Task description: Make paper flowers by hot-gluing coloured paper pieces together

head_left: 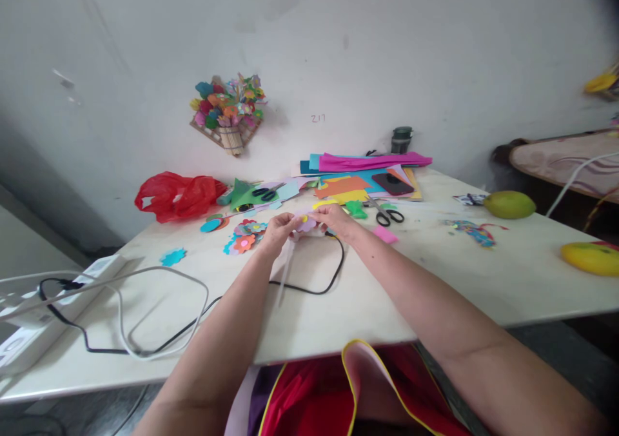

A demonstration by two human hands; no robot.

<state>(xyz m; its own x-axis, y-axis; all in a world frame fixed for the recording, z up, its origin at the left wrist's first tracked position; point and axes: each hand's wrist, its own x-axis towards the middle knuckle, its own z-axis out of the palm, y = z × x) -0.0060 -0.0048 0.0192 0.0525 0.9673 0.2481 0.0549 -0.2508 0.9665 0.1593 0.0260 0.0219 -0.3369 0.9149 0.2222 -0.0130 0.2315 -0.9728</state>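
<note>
Both hands pinch a lilac paper flower (305,224) with a yellow centre, held just above the table. My left hand (279,231) grips its left edge, and my right hand (334,220) has its right edge between thumb and fingers. Below the flower a pale, translucent stick (286,273) points toward me; its far end is hidden by my left hand. A black cord (309,291) loops to a whitish object mostly covered by my hands. Left of them lies a pile of layered paper flowers (244,240). To the right are black-handled scissors (387,217) and a pink paper piece (385,234).
A power strip (58,313) with a white cable (203,287) occupies the left side. Coloured sheets (343,188), a phone (393,184), another scissors (267,193) and a red plastic bag (178,196) lie along the back. Mangoes (509,204) are on the right.
</note>
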